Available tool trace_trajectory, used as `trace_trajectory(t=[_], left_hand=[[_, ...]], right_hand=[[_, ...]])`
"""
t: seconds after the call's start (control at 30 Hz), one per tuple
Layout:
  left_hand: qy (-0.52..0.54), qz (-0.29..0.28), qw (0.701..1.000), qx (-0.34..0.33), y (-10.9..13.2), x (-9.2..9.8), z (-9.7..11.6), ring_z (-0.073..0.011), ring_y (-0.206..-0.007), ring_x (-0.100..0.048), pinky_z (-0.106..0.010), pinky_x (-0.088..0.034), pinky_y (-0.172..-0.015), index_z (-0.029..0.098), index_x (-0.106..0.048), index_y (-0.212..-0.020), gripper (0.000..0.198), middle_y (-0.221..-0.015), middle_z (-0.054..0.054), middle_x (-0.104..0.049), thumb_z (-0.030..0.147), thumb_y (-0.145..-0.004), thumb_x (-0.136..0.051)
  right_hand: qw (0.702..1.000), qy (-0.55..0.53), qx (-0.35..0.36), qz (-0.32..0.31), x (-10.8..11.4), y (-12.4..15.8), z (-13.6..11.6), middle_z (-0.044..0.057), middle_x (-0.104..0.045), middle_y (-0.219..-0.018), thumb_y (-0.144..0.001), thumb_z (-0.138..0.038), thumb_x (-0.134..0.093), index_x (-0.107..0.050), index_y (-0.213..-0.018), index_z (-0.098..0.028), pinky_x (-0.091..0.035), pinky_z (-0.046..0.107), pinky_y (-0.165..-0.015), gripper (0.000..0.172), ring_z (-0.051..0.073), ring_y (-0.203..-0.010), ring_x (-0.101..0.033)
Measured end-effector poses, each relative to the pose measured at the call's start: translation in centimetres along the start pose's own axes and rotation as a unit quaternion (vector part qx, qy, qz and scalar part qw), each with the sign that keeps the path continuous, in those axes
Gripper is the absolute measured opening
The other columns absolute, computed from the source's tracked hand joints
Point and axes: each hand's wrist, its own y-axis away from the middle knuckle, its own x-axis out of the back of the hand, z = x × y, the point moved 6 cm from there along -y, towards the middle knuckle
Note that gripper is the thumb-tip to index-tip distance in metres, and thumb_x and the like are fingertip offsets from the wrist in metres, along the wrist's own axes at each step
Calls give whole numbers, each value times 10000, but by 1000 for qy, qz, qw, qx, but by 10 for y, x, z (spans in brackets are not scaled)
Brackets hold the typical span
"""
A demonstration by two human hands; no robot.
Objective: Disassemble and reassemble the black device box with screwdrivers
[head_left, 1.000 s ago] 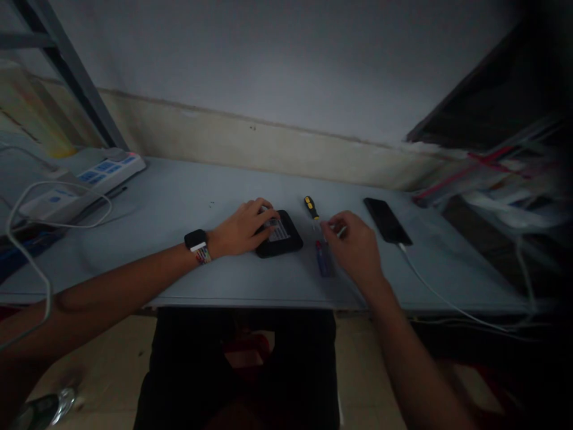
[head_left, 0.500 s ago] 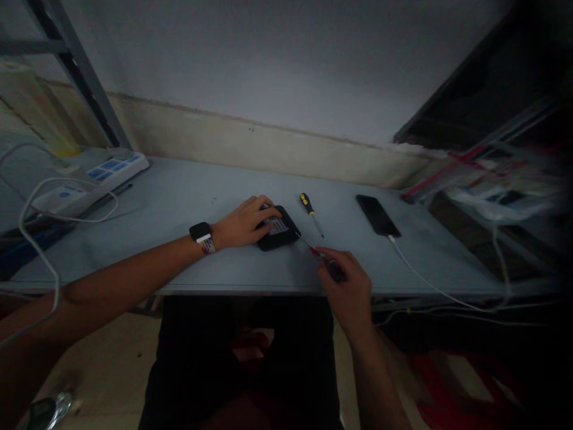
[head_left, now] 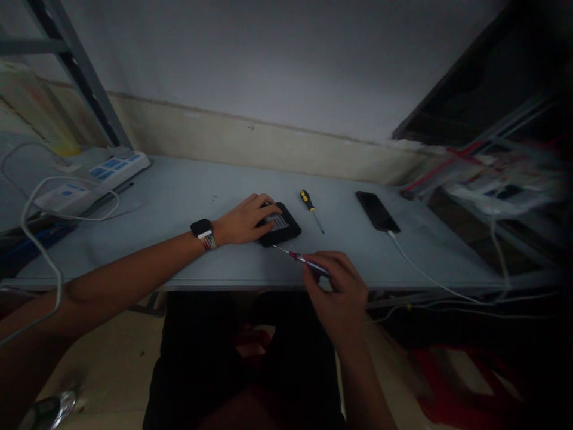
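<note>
My left hand (head_left: 245,218) lies with its fingers spread on a small black box (head_left: 281,224) with a white label, in the middle of the grey table (head_left: 179,197). A smartwatch (head_left: 202,229) is on that wrist. My right hand (head_left: 336,288) is closed round a screwdriver with a red collar and dark handle (head_left: 304,261), near the table's front edge. Its thin shaft points left and up, the tip just short of the box's front edge.
A yellow-and-black screwdriver (head_left: 310,206) lies right of the box. A black phone (head_left: 376,211) with a white cable (head_left: 430,280) lies further right. White power strips (head_left: 94,179) and cables sit at the left, a metal frame (head_left: 76,77) behind them, and cluttered shelves (head_left: 492,185) at the right.
My right hand has picked up the red-collared screwdriver from the table, drawn back to the front edge, and swung its tip left toward the box. The left hand has stayed on the box.
</note>
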Motion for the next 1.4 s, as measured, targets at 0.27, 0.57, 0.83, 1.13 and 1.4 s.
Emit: trace_trajectory(t=[0.27,0.57,0.83,1.13,1.4], left_hand=[[2,1,1000,-8,0,-1,-1,-301,-1294,-577,-535,-506,-1143,224,-601,-1414,356,-1393,-148,-598,311,-1072,-557],[-3,2,1000,-12,0,-1,0,-303,-1286,-580,-530,-504,-1140,217,-599,-1412,346,-1383,-152,-598,298,-1079,-553],[-1,9,1000,-21,0,0,0,-297,-1278,-588,-526,-510,-1111,235,-593,-1425,347,-1371,-145,-605,301,-1086,-561],[-14,6,1000,-21,-1,0,3,-305,-1286,-581,-525,-502,-1138,191,-604,-1414,349,-1381,-166,-607,325,-1095,-558],[-27,-9,999,-16,-1,2,5,-311,-1262,-581,-531,-504,-1138,188,-594,-1420,386,-1392,-169,-606,314,-1055,-583]], right_hand=[[999,25,41,10,0,1,-3,53,-723,-1011,-979,-136,-724,-796,-1073,-245,-627,360,-742,161,193,-855,-726],[992,62,110,-19,-1,-17,-18,47,-714,-987,-950,-41,-705,-774,-1059,-181,-603,297,-720,190,150,-781,-710],[976,76,197,-61,-12,-51,-41,63,-747,-1013,-977,-73,-724,-720,-1215,-130,-616,307,-784,245,151,-767,-701],[978,10,209,-8,-23,-31,-26,67,-799,-1096,-1000,-67,-722,-665,-1410,-220,-638,267,-787,441,141,-854,-745],[972,55,217,65,-21,25,-11,161,-831,-1171,-961,25,-707,-693,-1384,-111,-669,306,-945,445,205,-1038,-821]])
